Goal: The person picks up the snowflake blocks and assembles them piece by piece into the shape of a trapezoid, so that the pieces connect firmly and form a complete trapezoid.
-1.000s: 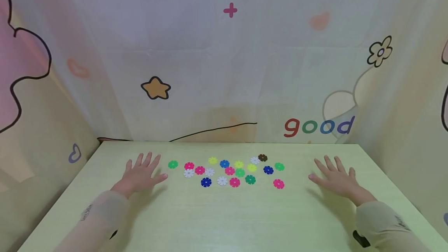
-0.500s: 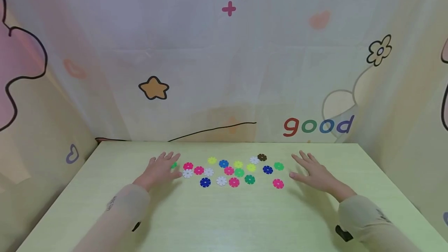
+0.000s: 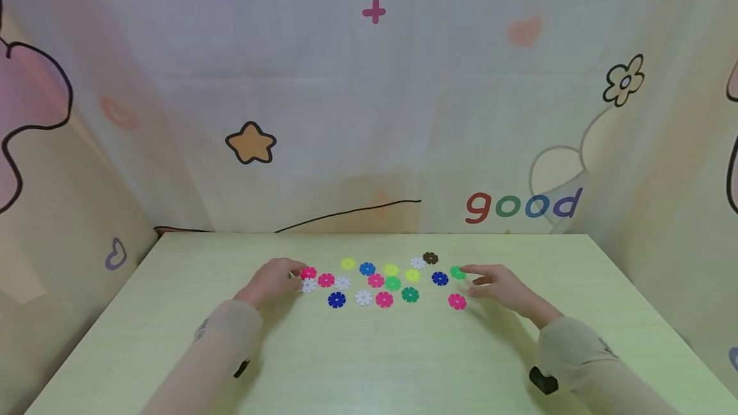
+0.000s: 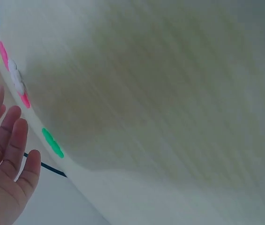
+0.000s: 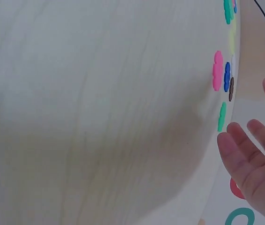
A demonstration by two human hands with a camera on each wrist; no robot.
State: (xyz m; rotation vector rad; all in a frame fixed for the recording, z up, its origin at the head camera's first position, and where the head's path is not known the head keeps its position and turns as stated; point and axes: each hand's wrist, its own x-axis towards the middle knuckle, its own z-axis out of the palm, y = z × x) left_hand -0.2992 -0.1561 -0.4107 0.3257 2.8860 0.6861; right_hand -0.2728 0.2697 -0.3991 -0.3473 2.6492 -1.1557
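Notched plastic snowflake discs lie flat across the far half of the table. My left hand (image 3: 272, 284) hovers at their left end, fingertips by a pink disc (image 3: 308, 273) and a white disc (image 3: 309, 285). Its fingers are loosely bent and hold nothing; a green disc (image 4: 52, 143) shows under them in the left wrist view, hidden by the hand in the head view. On the right, my right hand (image 3: 504, 287) reaches in with relaxed fingers, the tips right at another green disc (image 3: 458, 273). Closer to me lies a pink disc (image 3: 457, 301).
Between the hands are several more discs, among them a dark blue one (image 3: 337, 300), a brown one (image 3: 430, 258) and a teal one (image 3: 410, 294). The pale table (image 3: 369, 364) ends at a printed curtain (image 3: 323, 114) behind and at both sides.
Both hands have moved inward from the table's sides to the ends of the disc group. Their spread fingers have bent somewhat. The left green disc has become covered in the head view.
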